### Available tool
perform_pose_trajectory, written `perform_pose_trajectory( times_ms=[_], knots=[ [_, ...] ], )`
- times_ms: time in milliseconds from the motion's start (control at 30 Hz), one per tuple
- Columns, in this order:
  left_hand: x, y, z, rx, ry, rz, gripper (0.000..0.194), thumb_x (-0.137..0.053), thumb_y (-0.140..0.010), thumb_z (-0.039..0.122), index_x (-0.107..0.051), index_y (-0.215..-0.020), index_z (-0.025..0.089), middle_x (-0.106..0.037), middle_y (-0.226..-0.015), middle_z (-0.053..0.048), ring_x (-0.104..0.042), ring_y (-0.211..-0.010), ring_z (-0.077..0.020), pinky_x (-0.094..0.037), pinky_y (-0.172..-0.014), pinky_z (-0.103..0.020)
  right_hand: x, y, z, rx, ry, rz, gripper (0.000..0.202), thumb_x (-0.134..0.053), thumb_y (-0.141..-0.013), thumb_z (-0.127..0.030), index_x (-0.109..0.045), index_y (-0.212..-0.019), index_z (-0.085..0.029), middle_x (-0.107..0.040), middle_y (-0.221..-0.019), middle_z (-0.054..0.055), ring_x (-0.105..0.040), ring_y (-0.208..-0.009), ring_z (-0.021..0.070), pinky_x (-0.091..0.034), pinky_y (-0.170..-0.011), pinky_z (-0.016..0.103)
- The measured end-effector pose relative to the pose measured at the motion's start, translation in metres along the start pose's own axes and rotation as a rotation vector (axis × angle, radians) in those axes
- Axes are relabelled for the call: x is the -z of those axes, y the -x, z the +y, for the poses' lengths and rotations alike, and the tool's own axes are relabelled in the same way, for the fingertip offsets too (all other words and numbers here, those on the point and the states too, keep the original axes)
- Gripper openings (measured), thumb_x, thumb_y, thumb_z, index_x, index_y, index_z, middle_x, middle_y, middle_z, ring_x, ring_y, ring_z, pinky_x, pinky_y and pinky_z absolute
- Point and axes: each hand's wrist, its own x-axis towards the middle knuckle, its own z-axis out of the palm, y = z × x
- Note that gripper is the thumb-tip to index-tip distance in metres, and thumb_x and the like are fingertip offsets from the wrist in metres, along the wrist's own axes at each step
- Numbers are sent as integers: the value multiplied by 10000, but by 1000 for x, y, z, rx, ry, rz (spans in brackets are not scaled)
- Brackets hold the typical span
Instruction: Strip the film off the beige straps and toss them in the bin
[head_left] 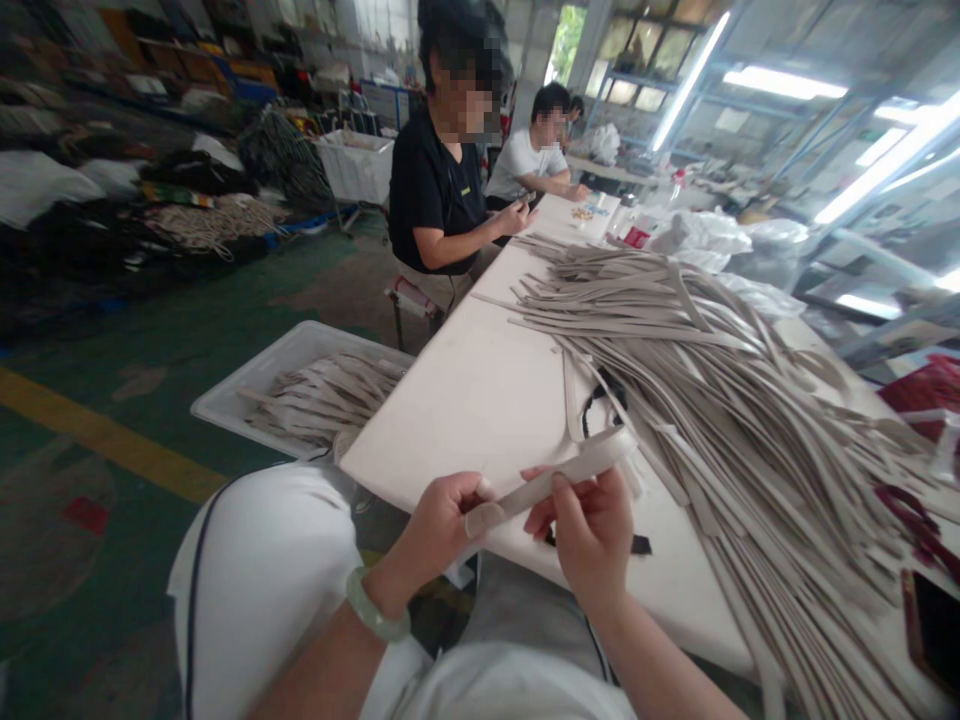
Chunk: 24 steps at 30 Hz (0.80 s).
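Between my two hands stretches a flat beige strap (534, 488), held just over the near edge of the white table (480, 400). My left hand (454, 512) pinches its near end between thumb and fingers. Further along, my right hand (592, 530) grips the same strap, thumb on top and fingers curled beneath. Past the right hand the strap bends over and drops toward the tabletop. A large heap of similar straps (720, 400) covers the table's right side. Under my right hand lies a small black strip (641, 545), partly hidden.
A white bin (262, 425) of straps stands on the floor to the left. At the right edge are dark red scissors (911, 520) and a phone (930, 625). Two people (439, 200) sit along the table's far left side. Plastic bags (705, 235) lie at the back.
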Motion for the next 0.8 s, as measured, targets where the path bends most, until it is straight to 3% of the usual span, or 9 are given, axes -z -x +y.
perform_pose_trajectory(
  times_ms=[133,200,300,400,467,567,633,700,800],
  knots=[
    [3,-3,-1,135,130,-170,497,-669,-767,620,-600,-782,128,-620,-629,-22,-540,-538,-114,-416,-530,-220,5,-13,16,-58,12,23,179,-638,-870,-302,-488,-888,-207,-759,-848,46,-558,-396,81,-449,-358,194],
    [2,-5,-3,201,177,-163,460,-752,-725,545,-626,-841,117,-659,-682,-39,-583,-587,-125,-454,-581,-232,9,-14,21,-76,39,2,183,-683,-832,-310,-552,-876,-190,-752,-851,49,-507,-392,63,-411,-358,194],
    [0,-7,-5,188,198,-94,398,-786,-712,473,-645,-808,114,-674,-687,-45,-601,-616,-131,-468,-615,-241,13,-11,23,-232,41,-184,254,-756,-761,-334,-676,-931,-164,-672,-651,-3,-430,-400,59,-359,-368,193],
    [-1,-7,-6,142,232,-145,369,-784,-713,459,-662,-784,118,-687,-707,-51,-620,-650,-146,-479,-657,-265,21,-14,23,-475,-6,-450,385,-801,-719,-357,-717,-1040,-163,-607,-581,-16,-462,-453,78,-372,-420,196],
    [1,-6,-8,179,221,-152,397,-811,-658,477,-661,-756,123,-687,-697,-48,-608,-619,-142,-466,-622,-261,31,-25,22,-533,-65,-471,427,-772,-751,-428,-724,-1079,-159,-543,-543,-23,-431,-451,77,-348,-418,194],
    [4,-5,-13,246,169,-141,456,-841,-565,515,-674,-723,122,-673,-660,-45,-580,-556,-135,-443,-564,-257,38,-45,24,-433,-164,-229,451,-681,-805,-533,-762,-1017,-143,-305,-434,-76,-261,-391,65,-264,-359,200],
    [3,-6,-17,245,188,-144,478,-841,-541,540,-687,-706,119,-666,-651,-50,-578,-545,-139,-453,-572,-274,32,-47,25,-316,-99,-112,410,-714,-772,-529,-786,-937,-161,-340,-439,-51,-290,-398,82,-290,-351,217],
    [0,-8,-18,211,247,-119,496,-833,-534,568,-694,-691,119,-656,-648,-54,-580,-554,-145,-460,-590,-288,21,-37,28,-222,49,-168,368,-781,-700,-507,-797,-891,-193,-480,-493,2,-389,-432,110,-345,-367,232],
    [-3,-10,-17,105,326,-117,519,-850,-484,569,-698,-689,118,-658,-707,-55,-586,-605,-146,-469,-630,-292,10,-18,31,-243,156,-407,396,-807,-646,-533,-803,-856,-198,-552,-504,20,-423,-426,114,-352,-369,226]
  ],
)
